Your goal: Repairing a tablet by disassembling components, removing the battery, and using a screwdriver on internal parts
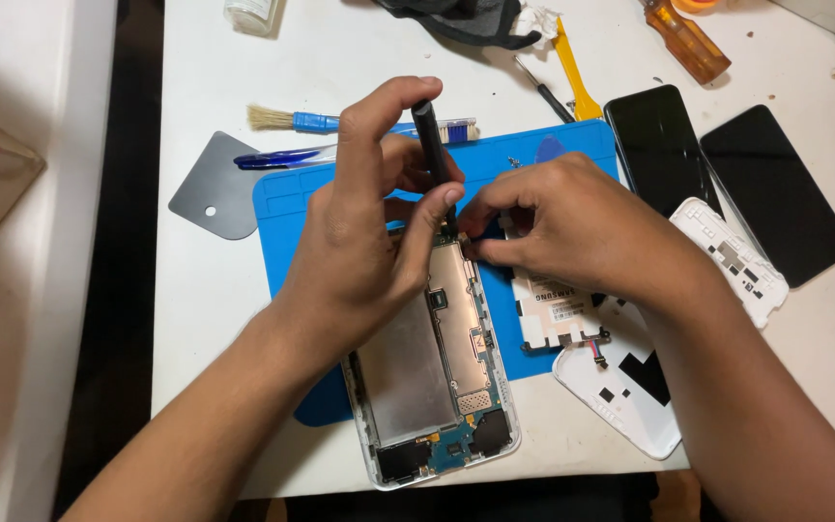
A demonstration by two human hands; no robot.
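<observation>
The left hand [359, 242] holds a black screwdriver [434, 150] with its fingers [379, 106] clamped on the shaft: the index finger arches over the top of the handle while the thumb presses the lower part from the near side. The screwdriver stands nearly upright, its long axis leaning slightly away from the person, handle end up and tip pointing down at the upper edge of an opened tablet [437, 377]. The tip itself is hidden behind the thumb and the other hand's fingertips.

The right hand [572, 227] lies just beside the tool, its fingers [485, 217] curled together and pinched at the tablet's top edge, touching the spot where the screwdriver comes down; whether they grip anything small there cannot be told.

The tablet lies back-open below both sets of fingers, its long axis running from the fingertips toward the person, with metal shields and a circuit board showing. It rests on a blue work mat [282, 208] on the white table [205, 290]. Just right of the right hand's fingers lies a flat battery [558, 314], and beyond it a white back cover [630, 396].
</observation>
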